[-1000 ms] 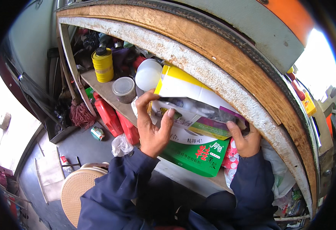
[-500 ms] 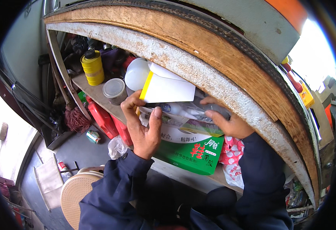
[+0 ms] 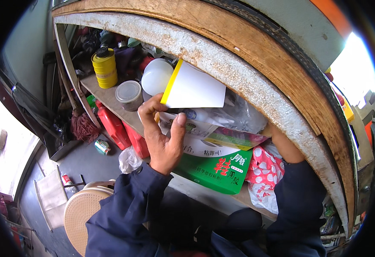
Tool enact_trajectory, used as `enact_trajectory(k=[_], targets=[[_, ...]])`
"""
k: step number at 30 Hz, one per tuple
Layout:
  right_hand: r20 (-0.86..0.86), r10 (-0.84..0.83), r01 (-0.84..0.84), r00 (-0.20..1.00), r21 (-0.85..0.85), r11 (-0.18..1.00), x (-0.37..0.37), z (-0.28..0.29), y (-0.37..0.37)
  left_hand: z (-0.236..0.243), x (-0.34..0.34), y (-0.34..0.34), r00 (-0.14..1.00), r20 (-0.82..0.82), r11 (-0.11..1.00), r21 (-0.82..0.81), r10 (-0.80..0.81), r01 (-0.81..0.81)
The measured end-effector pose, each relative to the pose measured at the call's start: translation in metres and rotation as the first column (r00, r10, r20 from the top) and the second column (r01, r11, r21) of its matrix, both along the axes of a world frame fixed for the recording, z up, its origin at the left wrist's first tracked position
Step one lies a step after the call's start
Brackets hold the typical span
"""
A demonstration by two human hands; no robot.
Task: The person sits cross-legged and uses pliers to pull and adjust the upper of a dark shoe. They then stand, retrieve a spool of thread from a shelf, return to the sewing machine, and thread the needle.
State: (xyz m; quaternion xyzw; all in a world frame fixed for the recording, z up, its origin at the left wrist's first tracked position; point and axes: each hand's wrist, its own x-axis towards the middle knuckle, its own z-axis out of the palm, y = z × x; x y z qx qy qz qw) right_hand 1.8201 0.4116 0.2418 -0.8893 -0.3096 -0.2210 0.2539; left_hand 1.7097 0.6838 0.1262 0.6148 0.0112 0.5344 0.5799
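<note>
An open carton (image 3: 234, 138) with a white, yellow-edged flap (image 3: 198, 88) sits on a green box (image 3: 209, 171) under the bench edge. Clear plastic bagging (image 3: 244, 115) and a white tube or bottle (image 3: 198, 115) show inside the carton. My left hand (image 3: 166, 139) grips the carton's left side, its index finger curled by the flap's yellow edge and its thumb at the front. Past the carton's right end, my right hand (image 3: 284, 143) reaches under the bench edge; its fingers are hidden. Below that wrist lies a red-and-white dotted plastic bag (image 3: 264, 167).
The thick bench edge (image 3: 239, 60) overhangs the shelf. Left along the shelf are a round white container (image 3: 156, 77), a clear lidded tub (image 3: 129, 94) and a yellow canister (image 3: 105, 70). Below stand red jugs (image 3: 112, 128), a can (image 3: 102, 147) and a round stool (image 3: 82, 214).
My right hand has moved right, away from the carton's contents, and its fingers have gone out of sight under the bench edge. More of the clear bagging shows. My left hand keeps its place.
</note>
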Motion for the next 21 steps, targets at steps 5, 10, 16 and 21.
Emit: enact_trajectory(k=[5, 10, 16, 21], targets=[[0.070, -0.049, 0.055, 0.996, -0.085, 0.995, -0.009, 0.002, 0.015, 0.002, -0.001, 0.001, 1.000, -0.008, 0.999, 0.032, 0.021, -0.021], [0.387, 0.077, 0.050, 0.919, -0.309, 0.950, -0.043, 0.007, 0.034, 0.001, -0.001, 0.000, 1.000, 0.001, 0.996, 0.090, 0.016, -0.016], [0.412, 0.086, 0.085, 0.907, -0.379, 0.921, -0.013, -0.007, 0.044, 0.002, 0.000, 0.000, 1.000, 0.006, 0.997, 0.067, -0.028, 0.027], [0.316, 0.067, 0.043, 0.946, -0.329, 0.943, 0.038, -0.023, 0.063, 0.004, -0.001, -0.001, 0.998, 0.001, 0.995, 0.077, -0.057, 0.057]])
